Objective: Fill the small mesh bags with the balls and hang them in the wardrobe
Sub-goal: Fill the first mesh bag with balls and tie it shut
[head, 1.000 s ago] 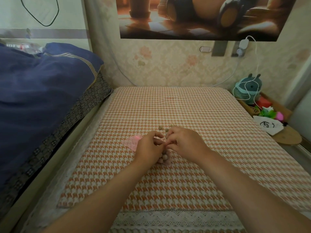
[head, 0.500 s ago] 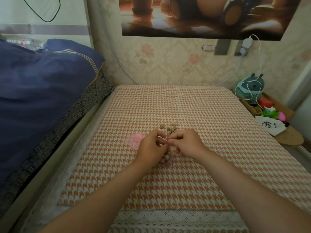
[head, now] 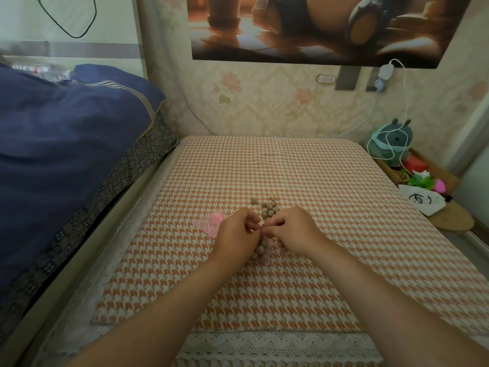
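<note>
A counter (head: 317, 181) under an orange-and-white houndstooth cloth fills the middle of the view, its far edge against the papered wall. A navy duvet (head: 66, 154) is heaped along its left edge, and a poster (head: 317, 27) hangs above the far edge. Past the right edge sit a teal plush toy (head: 391, 141) and a white pouch (head: 420, 200).

Near the counter's centre the left hand (head: 235, 239) and right hand (head: 293, 231) meet fingertip to fingertip. Both have curled fingers and pinch the top of a mesh bag (head: 262, 251), which hangs between them, bulging with brown balls. Whether they pinch cord or mesh is too small to tell.

A flat pink mesh bag (head: 209, 222) lies just left of the left hand. The loose balls (head: 268, 209) lie clustered just beyond the fingertips, towards the far edge.
</note>
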A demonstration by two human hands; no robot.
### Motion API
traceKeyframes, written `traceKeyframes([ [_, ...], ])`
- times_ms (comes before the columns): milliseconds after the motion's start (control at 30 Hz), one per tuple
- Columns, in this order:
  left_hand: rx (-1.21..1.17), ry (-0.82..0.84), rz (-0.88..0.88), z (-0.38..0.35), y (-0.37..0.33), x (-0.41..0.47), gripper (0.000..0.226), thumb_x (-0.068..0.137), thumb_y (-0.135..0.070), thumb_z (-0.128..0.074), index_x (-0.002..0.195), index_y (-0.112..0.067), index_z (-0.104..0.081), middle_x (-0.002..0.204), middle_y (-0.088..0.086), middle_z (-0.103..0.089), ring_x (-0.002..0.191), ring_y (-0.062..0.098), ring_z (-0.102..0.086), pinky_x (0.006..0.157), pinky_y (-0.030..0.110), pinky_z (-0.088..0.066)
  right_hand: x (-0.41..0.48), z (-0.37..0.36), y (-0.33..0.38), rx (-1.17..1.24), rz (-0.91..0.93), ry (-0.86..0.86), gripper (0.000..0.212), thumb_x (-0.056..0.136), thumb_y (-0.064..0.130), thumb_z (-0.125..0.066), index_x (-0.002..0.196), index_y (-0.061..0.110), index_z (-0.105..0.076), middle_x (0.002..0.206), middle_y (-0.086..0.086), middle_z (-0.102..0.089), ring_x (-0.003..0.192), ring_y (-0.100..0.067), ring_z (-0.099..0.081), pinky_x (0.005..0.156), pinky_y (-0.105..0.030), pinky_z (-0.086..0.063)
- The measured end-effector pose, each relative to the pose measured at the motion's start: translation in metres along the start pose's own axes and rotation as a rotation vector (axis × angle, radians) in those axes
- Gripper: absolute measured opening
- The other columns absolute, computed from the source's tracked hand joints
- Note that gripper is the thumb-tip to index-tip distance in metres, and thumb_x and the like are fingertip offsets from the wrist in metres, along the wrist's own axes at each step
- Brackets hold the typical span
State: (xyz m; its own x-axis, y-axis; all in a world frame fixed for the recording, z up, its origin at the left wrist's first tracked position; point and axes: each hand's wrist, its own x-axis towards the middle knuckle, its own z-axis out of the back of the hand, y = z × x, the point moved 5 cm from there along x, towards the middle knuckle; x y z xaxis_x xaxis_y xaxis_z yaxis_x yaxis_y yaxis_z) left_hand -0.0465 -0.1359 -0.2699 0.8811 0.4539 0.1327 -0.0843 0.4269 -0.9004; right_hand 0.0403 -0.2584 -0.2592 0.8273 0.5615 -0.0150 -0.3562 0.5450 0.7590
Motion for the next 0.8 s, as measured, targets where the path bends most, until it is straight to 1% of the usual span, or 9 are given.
traceKeyframes([
  [133, 0.059, -0.025, -0.011, 0.002, 0.000, 0.000, 0.015, 0.086, -0.004, -0.066, 0.093, -0.015, -0.060, 0.076, -0.004, -0.068, 0.059, -0.001, -0.063, 0.051, 0.014, -0.051, 0.001, -0.004, 0.009, -0.286, 0.123, 0.046, 0.011, 0.091, 0.024, -0.075, 0.096, 0.023, -0.084, 0.082, 0.002, -0.077, 0.073, -0.014, -0.069, 0.074, -0.035, -0.059],
  [200, 0.097, -0.040, -0.012, 0.004, 0.002, 0.001, 0.016, 0.085, -0.009, -0.069, 0.092, -0.020, -0.060, 0.078, -0.007, -0.068, 0.069, 0.003, -0.065, 0.056, 0.015, -0.052, 0.001, -0.005, 0.013, -0.360, 0.171, 0.048, 0.012, 0.093, 0.026, -0.072, 0.095, 0.023, -0.084, 0.078, 0.001, -0.075, 0.069, -0.012, -0.065, 0.068, -0.032, -0.056],
  [300, 0.088, -0.027, -0.008, 0.005, 0.003, 0.001, 0.016, 0.086, -0.010, -0.069, 0.095, -0.019, -0.059, 0.082, -0.006, -0.068, 0.065, -0.002, -0.061, 0.049, 0.010, -0.047, 0.001, -0.004, 0.012, -0.349, 0.186, 0.072, 0.019, 0.093, 0.027, -0.071, 0.076, 0.026, -0.079, 0.065, 0.002, -0.067, 0.054, -0.007, -0.052, 0.054, -0.024, -0.043],
  [333, 0.086, -0.019, -0.018, 0.005, 0.002, 0.000, 0.017, 0.086, -0.010, -0.070, 0.095, -0.019, -0.059, 0.084, -0.007, -0.068, 0.064, -0.003, -0.061, 0.050, 0.009, -0.047, 0.002, -0.004, 0.010, -0.329, 0.175, 0.082, 0.024, 0.093, 0.026, -0.071, 0.069, 0.027, -0.076, 0.062, 0.002, -0.065, 0.051, -0.006, -0.050, 0.053, -0.024, -0.040],
  [400, 0.093, 0.019, -0.044, 0.004, 0.001, -0.001, 0.021, 0.084, -0.015, -0.073, 0.098, -0.021, -0.058, 0.092, -0.009, -0.066, 0.068, -0.003, -0.063, 0.056, 0.012, -0.051, 0.003, -0.004, 0.005, -0.232, 0.118, 0.102, 0.026, 0.093, 0.023, -0.071, 0.067, 0.023, -0.076, 0.063, 0.002, -0.067, 0.048, -0.004, -0.051, 0.053, -0.024, -0.044],
  [500, 0.133, 0.063, -0.065, 0.002, 0.003, -0.003, 0.031, 0.078, -0.017, -0.079, 0.099, -0.026, -0.059, 0.099, -0.011, -0.064, 0.081, 0.004, -0.065, 0.072, 0.026, -0.058, 0.000, -0.008, -0.007, 0.084, -0.065, 0.195, 0.019, 0.096, 0.016, -0.069, 0.080, 0.013, -0.078, 0.071, -0.006, -0.070, 0.051, -0.010, -0.060, 0.049, -0.027, -0.053],
  [567, 0.142, 0.032, -0.045, 0.003, 0.004, -0.005, 0.031, 0.075, -0.017, -0.082, 0.095, -0.025, -0.061, 0.094, -0.009, -0.065, 0.081, 0.006, -0.066, 0.073, 0.029, -0.058, -0.003, -0.011, -0.011, 0.225, -0.160, 0.252, 0.016, 0.099, 0.013, -0.064, 0.088, 0.009, -0.076, 0.078, -0.009, -0.069, 0.053, -0.014, -0.060, 0.048, -0.027, -0.054],
  [700, 0.199, 0.014, -0.014, 0.003, 0.003, -0.006, 0.020, 0.073, -0.025, -0.085, 0.085, -0.023, -0.069, 0.077, -0.009, -0.070, 0.071, 0.004, -0.066, 0.067, 0.023, -0.056, -0.007, -0.014, -0.014, 0.409, -0.289, 0.351, 0.016, 0.103, 0.010, -0.057, 0.102, 0.002, -0.071, 0.081, -0.011, -0.067, 0.055, -0.015, -0.059, 0.052, -0.030, -0.056],
  [800, 0.213, 0.015, -0.015, 0.004, 0.000, -0.007, 0.008, 0.080, -0.025, -0.080, 0.081, -0.027, -0.072, 0.071, -0.015, -0.069, 0.065, -0.008, -0.063, 0.060, 0.007, -0.048, -0.009, -0.015, -0.013, 0.462, -0.321, 0.374, 0.016, 0.104, 0.010, -0.055, 0.102, 0.002, -0.069, 0.078, -0.010, -0.064, 0.057, -0.016, -0.063, 0.053, -0.030, -0.057],
])
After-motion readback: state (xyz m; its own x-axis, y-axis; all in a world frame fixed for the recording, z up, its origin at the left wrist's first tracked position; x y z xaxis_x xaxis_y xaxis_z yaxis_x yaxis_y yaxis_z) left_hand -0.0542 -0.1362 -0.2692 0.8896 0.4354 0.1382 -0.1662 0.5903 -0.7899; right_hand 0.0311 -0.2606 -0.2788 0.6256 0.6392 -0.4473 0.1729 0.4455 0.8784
